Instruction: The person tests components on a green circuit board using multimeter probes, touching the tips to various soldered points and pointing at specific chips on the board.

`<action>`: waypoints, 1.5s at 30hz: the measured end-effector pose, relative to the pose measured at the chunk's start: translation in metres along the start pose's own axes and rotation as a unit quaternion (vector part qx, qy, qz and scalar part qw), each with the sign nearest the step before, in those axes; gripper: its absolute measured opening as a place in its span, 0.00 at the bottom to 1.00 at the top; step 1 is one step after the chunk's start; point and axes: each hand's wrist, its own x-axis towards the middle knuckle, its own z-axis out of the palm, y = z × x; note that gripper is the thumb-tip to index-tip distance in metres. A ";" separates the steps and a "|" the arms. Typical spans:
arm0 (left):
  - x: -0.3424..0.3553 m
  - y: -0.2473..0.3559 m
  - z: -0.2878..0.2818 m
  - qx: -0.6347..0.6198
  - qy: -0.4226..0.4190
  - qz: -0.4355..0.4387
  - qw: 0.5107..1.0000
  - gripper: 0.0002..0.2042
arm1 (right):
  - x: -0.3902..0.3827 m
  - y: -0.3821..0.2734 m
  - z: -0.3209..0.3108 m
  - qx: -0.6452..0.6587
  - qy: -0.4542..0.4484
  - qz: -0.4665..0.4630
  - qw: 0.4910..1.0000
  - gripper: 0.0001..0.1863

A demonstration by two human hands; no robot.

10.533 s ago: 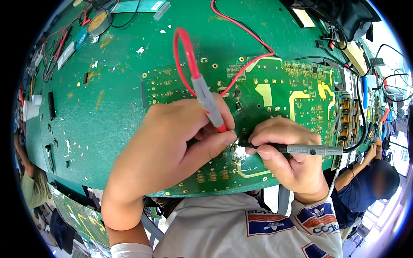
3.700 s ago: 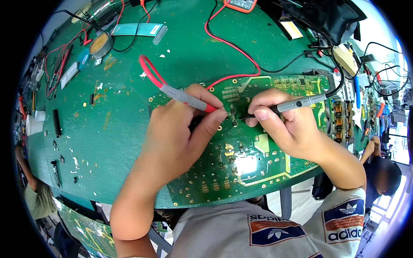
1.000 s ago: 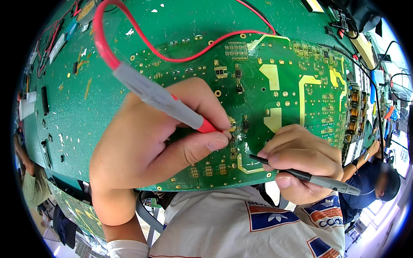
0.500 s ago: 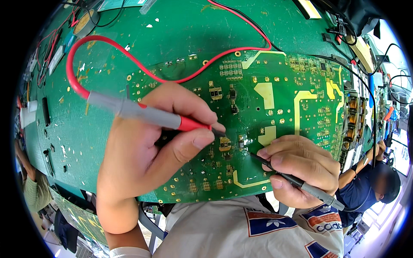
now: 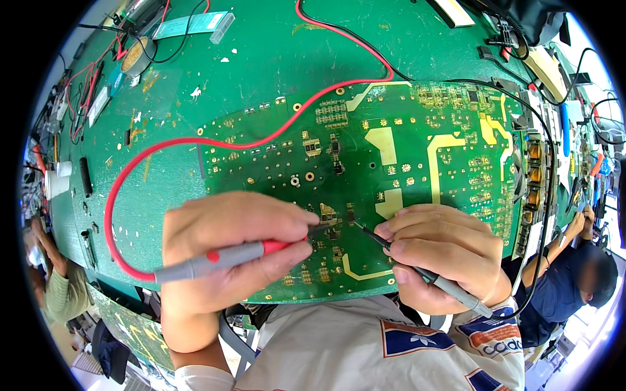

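My left hand (image 5: 228,244) is closed round a red and grey test probe (image 5: 218,259), its dark tip pointing right over small parts low on the board. A red lead loops from this probe's back end. Between the fingers of my right hand (image 5: 450,254) is a black and grey test probe (image 5: 450,287). Its thin tip reaches up and left to a small dark component (image 5: 351,214); whether it touches I cannot tell. Under both hands lies a large green circuit board (image 5: 352,186) with gold pads and traces. My left fingers hide part of its lower left.
A green mat (image 5: 261,58) covers the table. At the upper left stand a round tin (image 5: 137,57), a teal box (image 5: 192,25) and tangled leads. Coil-like parts (image 5: 535,171) line the board's right side. Another person (image 5: 580,280) works at the far right, one more at the left.
My left hand has moved down, bringing its probe lower and flatter, and the red lead's loop has widened. The right probe's tip has shifted slightly left and up. The whole view has shifted a little.
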 end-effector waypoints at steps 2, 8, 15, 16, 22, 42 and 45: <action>-0.009 0.009 0.002 0.022 0.021 -0.006 1.000 0.13 | -0.002 0.000 -0.004 0.005 -0.022 0.002 1.000 0.12; -0.032 0.022 0.031 0.091 0.057 -0.016 0.994 0.14 | -0.003 -0.001 -0.002 -0.009 -0.022 0.001 1.000 0.11; -0.044 0.025 0.045 0.093 0.051 -0.019 0.994 0.18 | -0.007 0.001 0.001 -0.024 -0.015 -0.026 0.999 0.09; -0.046 0.024 0.045 0.094 0.044 -0.007 0.995 0.20 | -0.008 0.001 0.001 -0.029 -0.012 -0.032 0.999 0.09; -0.050 0.019 0.044 0.088 0.035 -0.001 0.996 0.23 | -0.006 0.004 0.006 -0.045 -0.001 -0.048 0.998 0.07; -0.047 0.015 0.043 0.101 0.023 0.023 0.994 0.20 | -0.006 0.007 0.009 -0.063 0.012 -0.051 0.997 0.06; -0.046 0.015 0.044 0.109 0.020 0.025 0.993 0.21 | -0.006 0.007 0.010 -0.065 0.016 -0.045 0.997 0.05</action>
